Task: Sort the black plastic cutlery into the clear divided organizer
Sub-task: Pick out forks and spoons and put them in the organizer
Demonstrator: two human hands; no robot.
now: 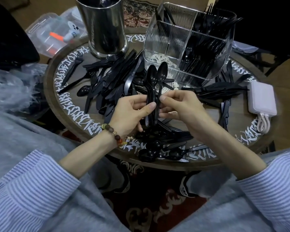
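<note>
While my left hand (132, 111) grips a nested stack of spoons (150, 91) by the handles, thumb pressed across the front and bowls pointing up, my right hand (176, 106) pinches the handle of a single spoon (161, 81) just beside that stack, fingers curled round it. I judge I am mid-way through gathering spoons: this one is being lined up to join the bundle. The next move, I think, calls for sliding its bowl snugly onto the others, then carrying the lot up to the clear divided organizer (157, 46), whose near left compartment looks bare while the right ones already hold forks and other pieces.

From the left, the round bench (70, 104) with white lettering round its rim carries a lone fork (74, 67), a tall steel canister (105, 27), then the big loose pile of cutlery (110, 81); more spoons (156, 148) lie under my wrists at the near edge. A few knives (221, 91) lie right of my hands, and a white power bank (262, 99) with its cable sits at the far right. Beyond the bench's left side is a clear lidded box (49, 30), and a patterned rug (151, 203) covers the floor below.
</note>
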